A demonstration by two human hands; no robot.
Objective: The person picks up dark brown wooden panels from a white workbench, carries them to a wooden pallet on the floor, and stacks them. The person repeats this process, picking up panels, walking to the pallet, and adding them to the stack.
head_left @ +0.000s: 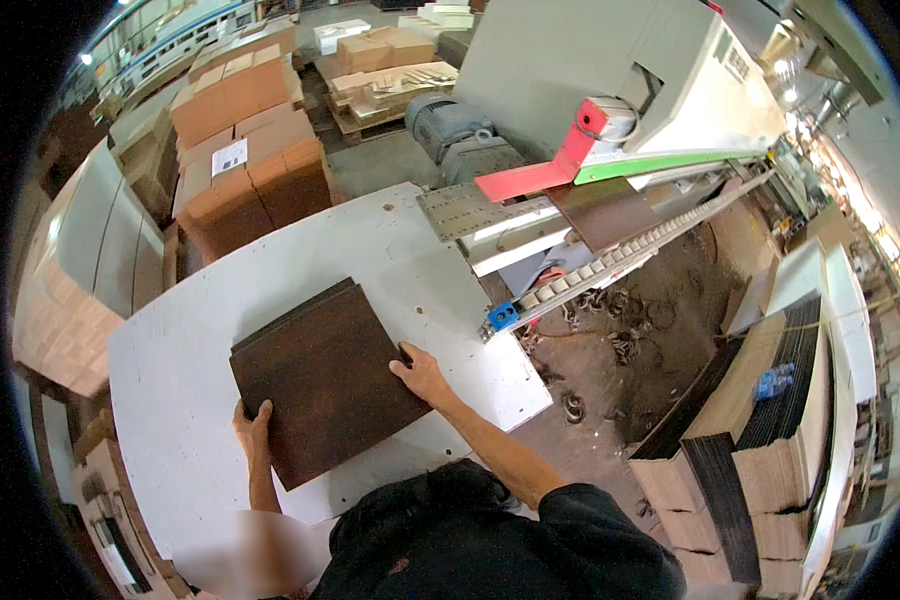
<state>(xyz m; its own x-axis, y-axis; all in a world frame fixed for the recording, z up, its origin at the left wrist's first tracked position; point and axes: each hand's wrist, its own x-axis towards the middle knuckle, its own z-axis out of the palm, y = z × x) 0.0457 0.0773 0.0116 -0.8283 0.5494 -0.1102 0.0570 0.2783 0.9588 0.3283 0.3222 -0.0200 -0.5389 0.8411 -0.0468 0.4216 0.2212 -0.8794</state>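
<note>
A small stack of dark brown boards [325, 390] lies at an angle on a white worktable [180, 400]. The top board sits slightly off the ones below, whose edges show along its far side. My left hand [253, 428] grips the left edge, thumb on top and fingers at the side. On the right edge, my right hand [422, 375] holds in the same way, its fingers partly hidden by the board. Beyond the table's right end, another brown board [605, 212] rests in a machine [570, 80] with a red guard and green strip.
A chain conveyor [620, 255] with a blue end block reaches the table's right corner. Curled scraps litter the floor [610, 380] beside it. Stacked panels [780, 450] stand at right, a plastic bottle [773, 381] on them. Cardboard stacks [250, 180] and pale panels [80, 290] stand at left.
</note>
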